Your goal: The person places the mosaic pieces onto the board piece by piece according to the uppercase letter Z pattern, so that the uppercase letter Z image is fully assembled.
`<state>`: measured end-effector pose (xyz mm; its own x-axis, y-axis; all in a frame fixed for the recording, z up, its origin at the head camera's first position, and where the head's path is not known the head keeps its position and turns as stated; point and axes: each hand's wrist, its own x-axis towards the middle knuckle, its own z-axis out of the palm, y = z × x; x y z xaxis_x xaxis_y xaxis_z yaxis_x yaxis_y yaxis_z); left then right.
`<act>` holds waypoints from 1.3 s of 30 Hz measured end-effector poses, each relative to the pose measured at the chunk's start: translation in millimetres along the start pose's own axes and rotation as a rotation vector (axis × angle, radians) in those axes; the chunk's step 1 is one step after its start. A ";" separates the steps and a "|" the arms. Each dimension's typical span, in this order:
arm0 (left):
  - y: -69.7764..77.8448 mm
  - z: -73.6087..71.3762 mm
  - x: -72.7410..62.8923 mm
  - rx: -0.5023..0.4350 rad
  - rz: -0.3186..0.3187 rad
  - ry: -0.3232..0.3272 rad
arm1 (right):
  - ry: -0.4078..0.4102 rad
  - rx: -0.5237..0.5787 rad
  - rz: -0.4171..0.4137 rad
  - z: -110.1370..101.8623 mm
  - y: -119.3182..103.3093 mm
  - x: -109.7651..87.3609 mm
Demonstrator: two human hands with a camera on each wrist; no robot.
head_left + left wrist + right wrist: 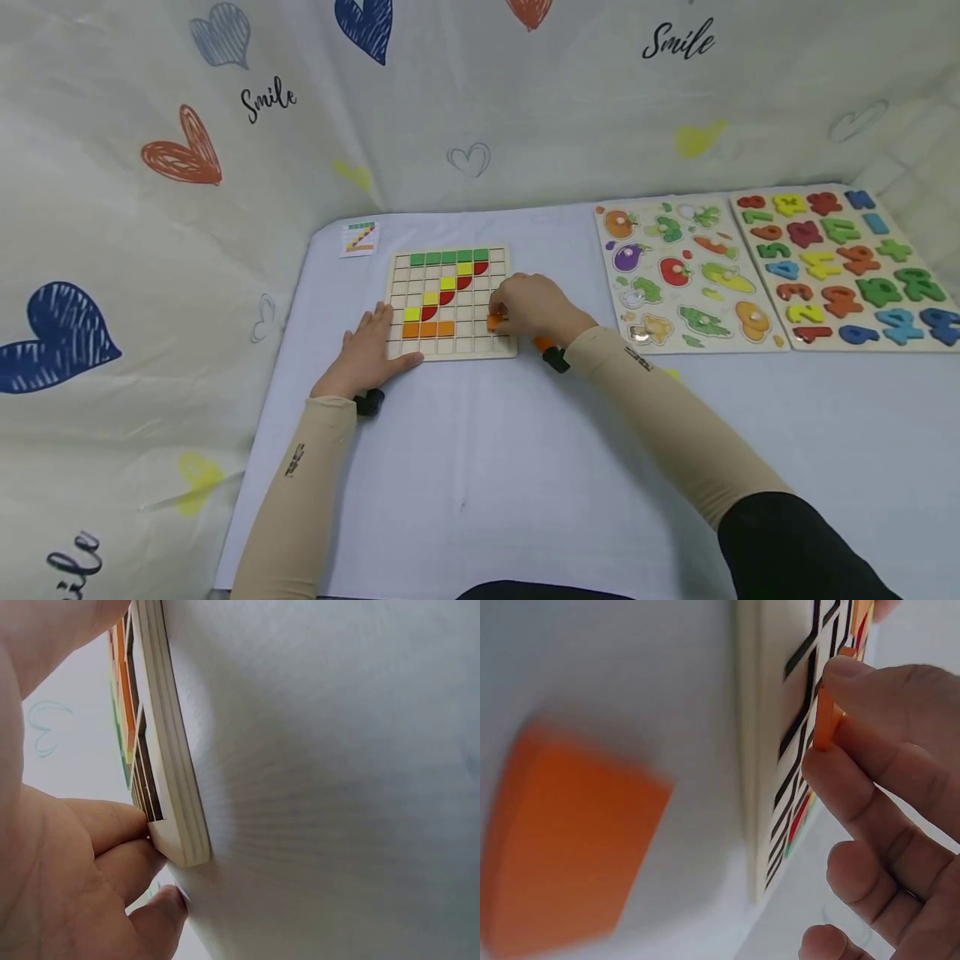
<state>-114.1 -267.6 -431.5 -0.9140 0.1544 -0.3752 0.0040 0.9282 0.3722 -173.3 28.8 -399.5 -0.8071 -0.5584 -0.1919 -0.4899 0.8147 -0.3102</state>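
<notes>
A square wooden grid board [457, 348] lies on the table, holding a green row, a diagonal of yellow squares and red quarter-rounds, and several orange tiles [428, 330] at lower left. Along the board's left edge rests my left hand [363, 354], fingers stretched out and thumb by the front edge. Over the board's right side, my right hand [536, 304] pinches an orange tile [824, 720] between thumb and fingertips. Another orange piece [577, 840] lies on the table beside the board, partly hidden by the right wrist in the head view.
A small pattern card [361, 239] lies behind the board at left. To the right are a vegetable puzzle board [675, 242] and a number puzzle board [813, 279]. A curtain printed with hearts [420, 125] hangs behind the white table [465, 483].
</notes>
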 end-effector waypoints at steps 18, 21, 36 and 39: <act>2.5 -3.3 -2.1 -0.009 -0.002 0.003 | -0.012 0.019 0.043 10.8 -41.4 26.2; 1.9 -2.8 -2.2 -0.009 -0.006 0.002 | -0.020 0.030 0.044 10.4 -41.9 25.7; 0.6 2.6 0.7 -0.002 0.012 0.012 | -0.035 0.061 0.112 0.1 0.4 -14.1; -1.6 3.6 1.1 -0.003 0.017 0.010 | -0.056 0.064 0.112 -0.9 11.8 -27.2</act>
<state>-113.7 -267.8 -435.6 -0.9177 0.1671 -0.3604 0.0187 0.9244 0.3809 -157.4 53.8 -397.1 -0.8350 -0.4739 -0.2795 -0.3743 0.8616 -0.3428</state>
